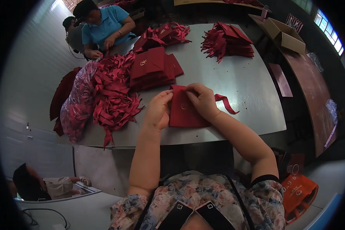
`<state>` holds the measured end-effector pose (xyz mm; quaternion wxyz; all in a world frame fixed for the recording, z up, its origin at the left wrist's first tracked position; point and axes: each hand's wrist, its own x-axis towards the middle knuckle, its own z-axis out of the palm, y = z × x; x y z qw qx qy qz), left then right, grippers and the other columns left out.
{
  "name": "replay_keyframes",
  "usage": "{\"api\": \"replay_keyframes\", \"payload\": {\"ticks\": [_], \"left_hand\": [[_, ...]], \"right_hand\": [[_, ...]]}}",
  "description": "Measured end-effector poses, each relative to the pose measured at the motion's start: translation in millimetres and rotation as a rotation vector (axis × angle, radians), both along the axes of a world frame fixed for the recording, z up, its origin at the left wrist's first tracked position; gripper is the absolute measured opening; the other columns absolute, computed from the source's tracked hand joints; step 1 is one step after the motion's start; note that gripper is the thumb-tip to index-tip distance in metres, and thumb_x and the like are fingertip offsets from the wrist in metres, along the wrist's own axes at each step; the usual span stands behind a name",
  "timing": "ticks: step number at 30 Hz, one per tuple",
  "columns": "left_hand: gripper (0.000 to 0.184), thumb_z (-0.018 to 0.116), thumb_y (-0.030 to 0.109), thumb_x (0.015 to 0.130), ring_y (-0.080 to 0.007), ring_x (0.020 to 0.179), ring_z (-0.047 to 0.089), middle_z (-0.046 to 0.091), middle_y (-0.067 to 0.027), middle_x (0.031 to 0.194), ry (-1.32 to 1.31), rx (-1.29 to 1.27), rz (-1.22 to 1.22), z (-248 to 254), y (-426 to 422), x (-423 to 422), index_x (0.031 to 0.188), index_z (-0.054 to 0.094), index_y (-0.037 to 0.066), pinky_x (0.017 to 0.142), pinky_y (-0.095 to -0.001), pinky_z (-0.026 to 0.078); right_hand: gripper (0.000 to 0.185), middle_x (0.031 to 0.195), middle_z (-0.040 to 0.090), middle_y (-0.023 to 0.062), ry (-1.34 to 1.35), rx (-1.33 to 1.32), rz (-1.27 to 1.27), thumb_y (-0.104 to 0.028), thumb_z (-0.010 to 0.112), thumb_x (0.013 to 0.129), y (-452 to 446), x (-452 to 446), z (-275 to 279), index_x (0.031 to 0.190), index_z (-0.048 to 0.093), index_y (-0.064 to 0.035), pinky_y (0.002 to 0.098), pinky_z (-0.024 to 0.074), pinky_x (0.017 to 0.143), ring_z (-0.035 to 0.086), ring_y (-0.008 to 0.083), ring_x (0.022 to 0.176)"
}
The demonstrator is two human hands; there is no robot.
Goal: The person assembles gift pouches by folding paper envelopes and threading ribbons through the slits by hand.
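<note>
A dark red gift bag (183, 111) with a small gold emblem lies flat near the table's front edge. My left hand (160, 109) grips its upper left edge between thumb and fingers. At the bag's top, my right hand (203, 100) pinches the edge, though what sits between those fingertips is hidden. A red ribbon (226, 103) sticks out to the right from behind my right hand. Just beyond my left hand is a stack of similar red bags (147, 66). A large heap of red ribbons (113, 92) lies to the left.
The metal table (257, 103) also carries another stack of bags with ribbons (230, 41) at the back right. Clear plastic (77, 103) wraps ribbons at the left edge. Across the table, a person in a blue shirt (105, 27) handles red material. A cardboard box (284, 35) sits on a side bench.
</note>
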<state>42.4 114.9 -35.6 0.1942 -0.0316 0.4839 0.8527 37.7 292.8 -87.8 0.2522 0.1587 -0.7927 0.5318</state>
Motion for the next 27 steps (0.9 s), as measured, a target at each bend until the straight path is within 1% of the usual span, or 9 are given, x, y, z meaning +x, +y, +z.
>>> {"api": "replay_keyframes", "payload": {"ticks": [1, 3, 6, 8, 9, 11, 20, 25, 27], "left_hand": [[0.019, 0.056, 0.008, 0.096, -0.018, 0.102, 0.062, 0.065, -0.0094, 0.112, -0.003, 0.126, -0.052, 3.5, -2.2, 0.7, 0.112, 0.06, 0.0, 0.095, -0.0344, 0.05], [0.019, 0.056, 0.009, 0.096, -0.0181, 0.103, 0.061, 0.065, -0.0086, 0.112, -0.033, 0.095, -0.045, 0.5, -3.1, -1.1, 0.113, 0.06, 0.001, 0.096, -0.0352, 0.049], [0.017, 0.057, 0.011, 0.097, -0.018, 0.102, 0.062, 0.065, -0.0082, 0.112, -0.096, 0.011, 0.037, -8.9, -0.1, -3.0, 0.112, 0.059, 0.003, 0.094, -0.0354, 0.05], [0.015, 0.056, 0.011, 0.097, -0.0178, 0.099, 0.062, 0.065, -0.0086, 0.11, -0.121, -0.039, 0.107, -13.2, 0.1, -4.0, 0.11, 0.059, 0.004, 0.091, -0.0348, 0.052], [0.016, 0.057, 0.01, 0.097, -0.0179, 0.101, 0.062, 0.064, -0.0085, 0.111, -0.147, -0.014, 0.141, -15.2, -1.5, -4.1, 0.111, 0.058, 0.004, 0.093, -0.0359, 0.052], [0.017, 0.057, 0.01, 0.096, -0.018, 0.102, 0.061, 0.064, -0.0084, 0.111, -0.175, 0.014, 0.18, -15.5, -2.9, -3.1, 0.112, 0.058, 0.004, 0.094, -0.0369, 0.051], [0.02, 0.053, 0.006, 0.096, -0.0189, 0.106, 0.06, 0.063, -0.0103, 0.115, -0.105, 0.047, 0.135, -18.2, -13.0, -7.0, 0.115, 0.055, -0.001, 0.098, -0.0347, 0.049], [0.019, 0.053, 0.012, 0.098, -0.0211, 0.102, 0.063, 0.065, -0.0111, 0.11, -0.152, 0.114, 0.022, -16.4, -12.3, -9.4, 0.11, 0.059, -0.001, 0.095, -0.036, 0.05], [0.019, 0.054, 0.014, 0.098, -0.0213, 0.101, 0.064, 0.066, -0.011, 0.109, -0.159, 0.084, 0.057, -17.1, -9.8, -7.1, 0.109, 0.06, -0.001, 0.094, -0.0362, 0.05]], "right_hand": [[0.01, 0.09, 0.067, 0.013, -0.056, -0.093, 0.008, -0.002, 0.066, 0.084, 1.9, 0.7, 2.8, 0.095, 0.065, -0.001, 0.0324, 0.0522, 0.073, 0.066, 0.0259, 0.081], [0.01, 0.089, 0.067, 0.0144, -0.109, -0.186, 0.019, -0.004, 0.067, 0.084, 2.4, 1.1, 6.0, 0.093, 0.065, -0.0011, 0.0348, 0.0521, 0.073, 0.066, 0.0297, 0.082], [0.01, 0.088, 0.067, 0.0131, -0.087, -0.134, 0.049, -0.004, 0.068, 0.084, 1.8, 2.9, 5.5, 0.093, 0.065, -0.0012, 0.0328, 0.0519, 0.073, 0.066, 0.0266, 0.081], [0.011, 0.088, 0.066, 0.008, -0.064, -0.087, 0.078, 0.0, 0.067, 0.084, 1.9, 4.0, 5.5, 0.095, 0.065, -0.0002, 0.0267, 0.0503, 0.073, 0.063, 0.0158, 0.08], [0.011, 0.088, 0.066, 0.008, -0.068, -0.084, 0.076, 0.0, 0.067, 0.084, 2.5, 4.1, 5.6, 0.095, 0.065, -0.0002, 0.0267, 0.0503, 0.073, 0.063, 0.0158, 0.08], [0.01, 0.088, 0.065, 0.0113, -0.007, -0.05, 0.09, -0.004, 0.068, 0.083, 2.0, 3.5, 7.3, 0.092, 0.065, -0.0027, 0.0331, 0.0506, 0.071, 0.065, 0.0275, 0.08], [0.011, 0.09, 0.064, 0.0106, 0.003, 0.017, 0.093, -0.003, 0.068, 0.083, -1.5, 5.2, 9.3, 0.093, 0.065, -0.0043, 0.0344, 0.0504, 0.07, 0.064, 0.0281, 0.079], [0.011, 0.089, 0.063, 0.0109, -0.033, 0.05, 0.102, -0.003, 0.068, 0.083, -0.1, 5.5, 8.1, 0.093, 0.065, -0.0046, 0.0348, 0.0508, 0.07, 0.064, 0.0292, 0.08], [0.011, 0.089, 0.063, 0.0112, -0.053, 0.055, 0.119, -0.003, 0.068, 0.083, -1.0, 5.0, 6.8, 0.093, 0.065, -0.0046, 0.0348, 0.0509, 0.07, 0.064, 0.0296, 0.08]]}}
